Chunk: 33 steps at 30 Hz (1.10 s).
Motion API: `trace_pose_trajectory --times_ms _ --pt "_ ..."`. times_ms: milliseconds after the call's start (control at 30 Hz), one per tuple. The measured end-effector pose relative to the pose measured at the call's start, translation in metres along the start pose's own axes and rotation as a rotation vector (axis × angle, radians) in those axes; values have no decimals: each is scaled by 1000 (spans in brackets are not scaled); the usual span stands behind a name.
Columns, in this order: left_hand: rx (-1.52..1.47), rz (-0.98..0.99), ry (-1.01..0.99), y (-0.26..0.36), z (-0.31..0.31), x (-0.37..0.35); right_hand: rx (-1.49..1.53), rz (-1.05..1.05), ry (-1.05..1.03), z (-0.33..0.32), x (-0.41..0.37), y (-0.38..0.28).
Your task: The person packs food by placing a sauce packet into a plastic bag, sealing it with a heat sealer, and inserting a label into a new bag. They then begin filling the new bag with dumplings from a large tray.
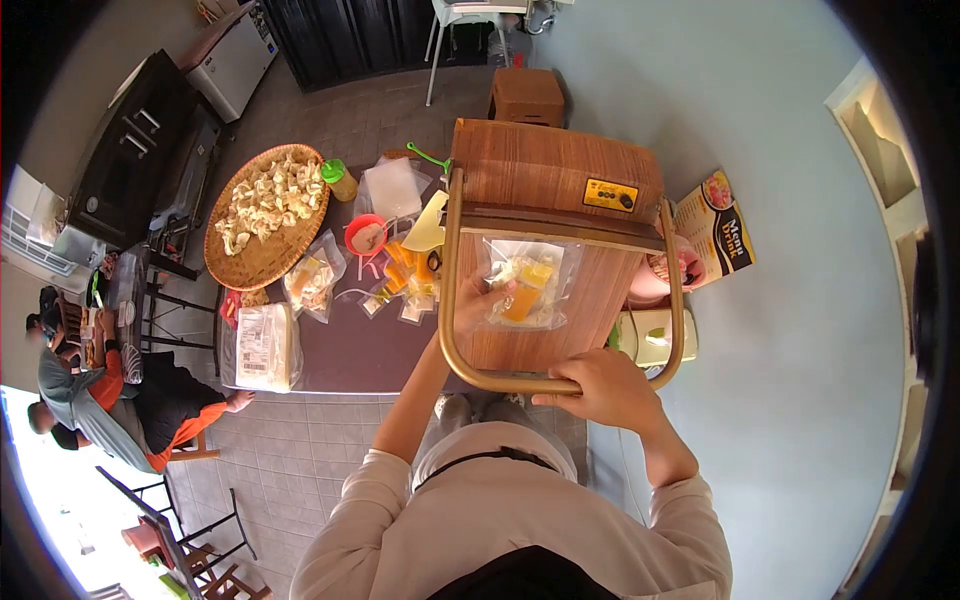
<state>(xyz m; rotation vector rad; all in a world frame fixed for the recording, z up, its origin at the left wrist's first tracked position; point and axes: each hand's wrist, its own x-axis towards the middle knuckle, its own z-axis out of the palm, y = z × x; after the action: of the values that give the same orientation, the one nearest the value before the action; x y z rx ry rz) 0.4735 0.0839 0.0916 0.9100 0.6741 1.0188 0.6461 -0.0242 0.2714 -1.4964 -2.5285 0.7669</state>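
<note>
A wood-patterned sealing machine point(560, 165) with a control panel stands before me on the table. Its gold handle bar point(452, 250) loops around toward my body. My right hand point(610, 385) is closed over the near side of this bar. Inside the loop, my left hand point(482, 300) pinches the left edge of a clear plastic bag point(555, 270). The bag lies on the machine's wooden surface, its upper end close to the sealing edge. Yellow and orange packets and pale pieces show through the plastic.
On the table's left are a woven tray point(222, 245) of pale pieces, a green-lidded jar point(345, 185), a red bowl point(355, 222), a filled bag point(312, 280) and a stack of labelled packs point(265, 350). A menu sheet point(715, 230) stands right. Another person point(110, 400) sits far left.
</note>
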Motion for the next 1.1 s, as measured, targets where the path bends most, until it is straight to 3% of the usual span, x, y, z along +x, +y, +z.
trace_pose_trajectory --times_ms 233,433,500,633,733,800,833,900,1033,1100 --pt "68 -95 52 12 4 -2 234 -13 -176 8 4 19" --pt "133 8 46 12 0 -1 241 -39 -205 9 3 23" --pt "237 -174 8 13 -6 0 258 -48 -217 9 2 25" --pt "171 -30 27 0 -7 -2 290 -92 -187 9 1 26" --pt "157 -104 106 -7 -18 -6 302 -84 -193 10 0 26" --pt "369 -249 25 -20 -37 -2 292 -101 -175 13 0 27" --pt "369 -246 28 -21 -35 -3 282 -116 -156 14 0 28" --pt "292 -40 -68 -17 -23 -7 267 -125 -162 14 0 29" --pt "340 -132 -38 13 -1 -21 251 -114 -154 17 -1 30" --pt "297 -31 10 8 2 -21 245 -113 -157 16 0 29"
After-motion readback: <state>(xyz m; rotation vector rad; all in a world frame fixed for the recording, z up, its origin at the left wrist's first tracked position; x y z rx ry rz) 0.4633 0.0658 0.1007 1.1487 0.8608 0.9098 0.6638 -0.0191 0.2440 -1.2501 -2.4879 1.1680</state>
